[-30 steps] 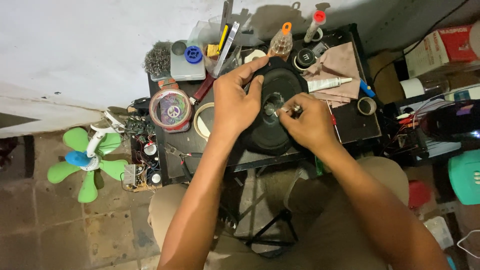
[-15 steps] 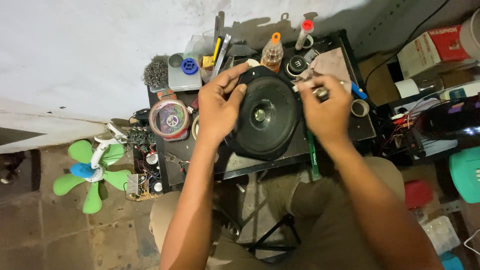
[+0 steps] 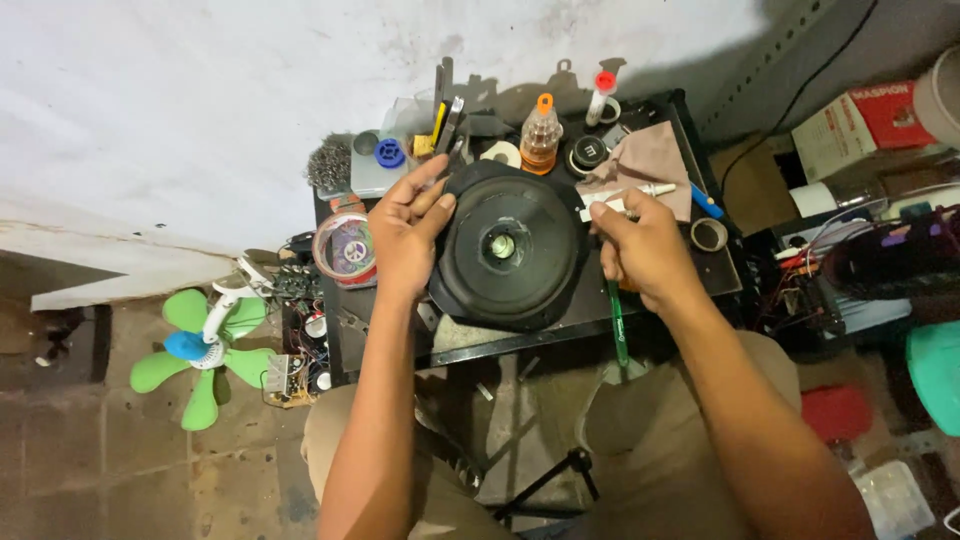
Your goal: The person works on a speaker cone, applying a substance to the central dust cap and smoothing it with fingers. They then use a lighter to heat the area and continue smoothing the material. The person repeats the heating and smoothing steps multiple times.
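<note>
I look down at a small dark table [image 3: 700, 275] crowded with tools. A round black speaker [image 3: 508, 246] lies flat in the middle of it, cone up, with a shiny metal centre. My left hand [image 3: 405, 232] holds the speaker's left rim, fingers spread along the upper edge and thumb on the rim, so this grip is grasping the speaker. My right hand [image 3: 640, 245] sits at the speaker's right rim, curled shut around a thin green tool [image 3: 617, 322] whose shaft points down toward my lap; whether it also touches the rim I cannot tell. Just beside my left hand, on the table's left edge, stands a roll of clear tape [image 3: 345, 250]. Behind the speaker, near the white wall, stand an orange-capped bottle [image 3: 541, 135], a red-capped tube [image 3: 600, 95] and a ball of steel wool [image 3: 326, 165]. A brown cloth [image 3: 650, 165] lies behind my right hand, with a white pen [image 3: 640, 192] on it. On the floor to the left lies a green fan [image 3: 195, 350].
</note>
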